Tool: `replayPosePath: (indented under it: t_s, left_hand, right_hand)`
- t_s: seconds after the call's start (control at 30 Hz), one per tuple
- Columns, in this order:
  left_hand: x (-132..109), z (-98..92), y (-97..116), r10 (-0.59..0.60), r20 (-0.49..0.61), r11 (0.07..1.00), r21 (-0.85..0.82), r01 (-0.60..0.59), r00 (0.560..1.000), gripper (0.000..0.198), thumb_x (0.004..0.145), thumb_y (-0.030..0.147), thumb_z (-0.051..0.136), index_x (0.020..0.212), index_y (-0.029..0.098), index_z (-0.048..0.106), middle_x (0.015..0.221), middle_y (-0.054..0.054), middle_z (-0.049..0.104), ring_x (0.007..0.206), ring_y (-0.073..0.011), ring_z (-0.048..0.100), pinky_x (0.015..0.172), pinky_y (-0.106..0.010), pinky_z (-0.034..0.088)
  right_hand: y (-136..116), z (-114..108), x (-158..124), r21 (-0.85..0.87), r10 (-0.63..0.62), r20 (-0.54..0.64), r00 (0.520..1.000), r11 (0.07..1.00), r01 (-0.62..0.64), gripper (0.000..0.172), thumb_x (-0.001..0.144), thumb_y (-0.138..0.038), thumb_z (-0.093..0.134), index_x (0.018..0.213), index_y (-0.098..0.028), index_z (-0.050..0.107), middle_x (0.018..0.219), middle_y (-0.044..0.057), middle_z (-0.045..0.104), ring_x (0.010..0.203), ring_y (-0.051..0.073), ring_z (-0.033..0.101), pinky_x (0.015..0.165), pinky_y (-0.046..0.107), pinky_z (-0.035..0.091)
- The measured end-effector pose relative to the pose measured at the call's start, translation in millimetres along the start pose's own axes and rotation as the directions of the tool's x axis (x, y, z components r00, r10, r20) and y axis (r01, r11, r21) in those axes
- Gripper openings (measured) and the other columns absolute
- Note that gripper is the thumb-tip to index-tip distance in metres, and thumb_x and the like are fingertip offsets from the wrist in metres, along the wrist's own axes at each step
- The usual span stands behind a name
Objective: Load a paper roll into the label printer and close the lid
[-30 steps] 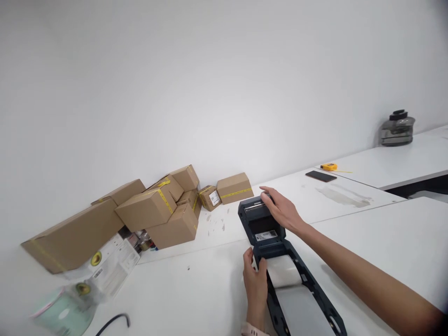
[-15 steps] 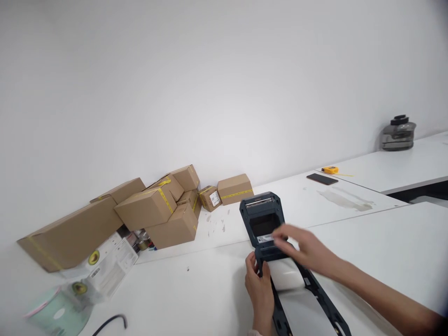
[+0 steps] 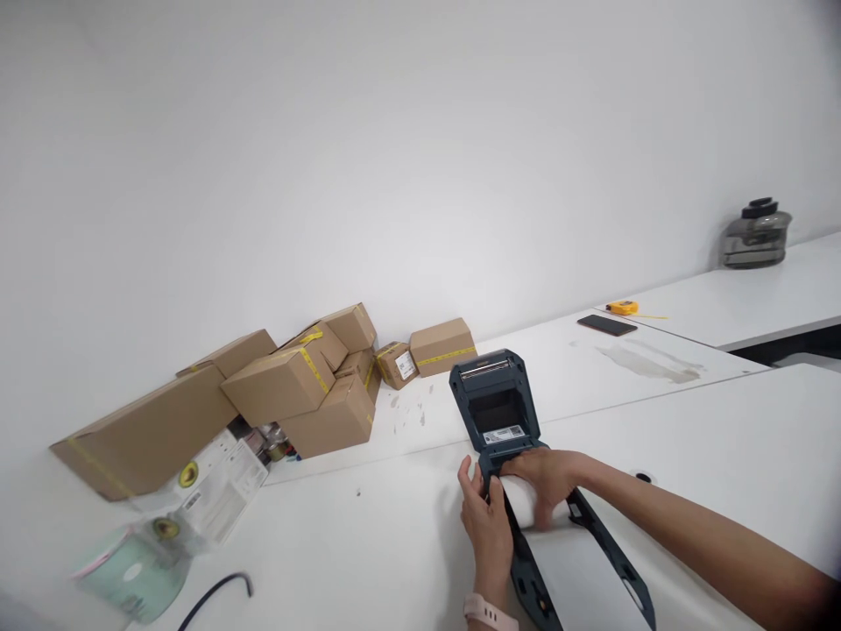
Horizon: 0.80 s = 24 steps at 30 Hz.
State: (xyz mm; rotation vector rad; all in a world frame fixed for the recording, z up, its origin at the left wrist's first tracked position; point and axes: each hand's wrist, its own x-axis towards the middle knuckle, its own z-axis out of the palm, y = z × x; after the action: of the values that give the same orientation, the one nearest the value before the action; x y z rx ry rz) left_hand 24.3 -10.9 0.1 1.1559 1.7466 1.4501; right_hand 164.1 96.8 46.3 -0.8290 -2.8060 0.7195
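A dark blue label printer (image 3: 519,561) lies on the white table with its lid (image 3: 498,399) swung up. In its bay sits a white paper roll (image 3: 521,499), and a white sheet (image 3: 584,578) runs from it toward me. My left hand (image 3: 487,526) grips the printer's left edge near the hinge, thumb inside the rim. My right hand (image 3: 548,480) reaches in from the right and is wrapped over the roll; some of its fingertips are hidden inside the bay.
Several cardboard boxes (image 3: 276,386) are stacked at the left by the wall. Nearer stand a mint-green container (image 3: 135,574) and a dark cable (image 3: 214,596). Back right are a black phone (image 3: 608,325), a yellow tape measure (image 3: 622,308) and a grey translucent jar (image 3: 757,237).
My right hand has moved down from above the printer's hinge onto the paper roll. My left hand stays on the printer's edge. The view has shifted slightly.
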Motion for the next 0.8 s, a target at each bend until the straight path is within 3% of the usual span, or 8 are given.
replayPosePath:
  t_s: [0.1,0.17,0.23,0.3,0.4,0.5,0.57,0.8]
  left_hand:
    - [-0.9,0.5,-1.2,-0.026,-0.006,0.999,-0.025,0.026,1.000,0.058,0.093,0.040,0.048,0.145,0.021,0.032,0.140,-0.013,0.058,0.128,-0.0207,0.056,0.105,-0.031,0.040]
    - [-1.5,0.3,-1.0,-0.027,0.004,0.999,-0.039,0.027,1.000,0.062,0.093,0.042,0.048,0.148,0.020,0.028,0.142,-0.013,0.057,0.127,-0.0206,0.056,0.104,-0.031,0.040]
    - [-2.1,-0.1,-0.4,-0.030,0.014,0.998,-0.055,0.031,0.999,0.066,0.093,0.044,0.049,0.149,0.020,0.025,0.143,-0.014,0.055,0.127,-0.0206,0.056,0.103,-0.030,0.041]
    - [-2.6,-0.1,-0.2,-0.023,0.019,0.998,-0.062,0.024,1.000,0.067,0.093,0.046,0.049,0.149,0.019,0.025,0.144,-0.015,0.054,0.128,-0.0207,0.056,0.103,-0.029,0.042]
    - [-2.5,0.7,-1.0,-0.014,0.009,0.999,-0.049,0.015,1.000,0.065,0.093,0.047,0.048,0.148,0.020,0.028,0.144,-0.014,0.055,0.128,-0.0210,0.055,0.102,-0.029,0.042]
    - [-1.7,1.7,-1.9,-0.023,0.005,0.999,-0.032,0.024,1.000,0.063,0.093,0.045,0.047,0.148,0.021,0.029,0.146,-0.014,0.053,0.130,-0.0212,0.054,0.101,-0.030,0.042]
    - [-1.4,2.0,-1.6,-0.021,0.004,0.999,-0.029,0.021,1.000,0.063,0.093,0.043,0.048,0.148,0.020,0.029,0.146,-0.014,0.052,0.130,-0.0214,0.053,0.103,-0.030,0.041]
    - [-3.5,1.1,4.2,-0.034,-0.006,0.999,-0.013,0.034,0.999,0.063,0.092,0.047,0.049,0.147,0.021,0.032,0.144,-0.014,0.055,0.128,-0.0217,0.055,0.102,-0.029,0.040]
  right_hand:
    - [-8.7,-24.2,-7.6,0.081,-0.008,0.229,0.973,0.997,-0.011,0.078,0.040,-0.040,0.087,0.114,-0.023,0.070,0.106,0.006,0.073,0.097,0.034,0.069,0.083,0.042,0.054]
    - [-14.7,-44.1,-19.6,0.173,-0.068,0.263,0.962,0.985,0.022,0.076,0.043,-0.040,0.087,0.115,-0.023,0.069,0.108,0.004,0.072,0.098,0.033,0.068,0.084,0.041,0.054]
    - [-17.4,-62.4,-37.6,0.317,-0.164,0.228,0.960,0.945,0.086,0.075,0.047,-0.045,0.085,0.117,-0.023,0.068,0.109,0.003,0.071,0.099,0.030,0.068,0.085,0.039,0.054]
    - [-14.3,-76.7,-59.7,0.482,-0.229,0.112,0.967,0.864,0.149,0.080,0.051,-0.054,0.082,0.121,-0.020,0.065,0.110,0.004,0.071,0.100,0.028,0.068,0.085,0.036,0.054]
    - [1.6,-89.9,-92.0,0.584,-0.203,-0.101,0.974,0.781,0.223,0.089,0.055,-0.065,0.076,0.127,-0.016,0.060,0.117,0.010,0.068,0.110,0.028,0.065,0.092,0.036,0.049]
    - [25.5,-94.1,-111.7,0.601,-0.095,-0.284,0.954,0.757,0.255,0.087,0.058,-0.070,0.069,0.126,-0.018,0.062,0.126,0.015,0.064,0.117,0.031,0.061,0.093,0.038,0.046]
    - [41.9,-92.7,-114.7,0.652,-0.002,-0.338,0.941,0.720,0.236,0.082,0.059,-0.068,0.071,0.125,-0.021,0.062,0.125,0.015,0.065,0.113,0.032,0.063,0.088,0.039,0.049]
    - [92.5,-62.1,-84.4,0.692,0.125,-0.124,0.984,0.722,-0.005,0.078,0.061,-0.045,0.077,0.131,-0.022,0.052,0.120,0.008,0.062,0.113,0.028,0.058,0.092,0.039,0.047]
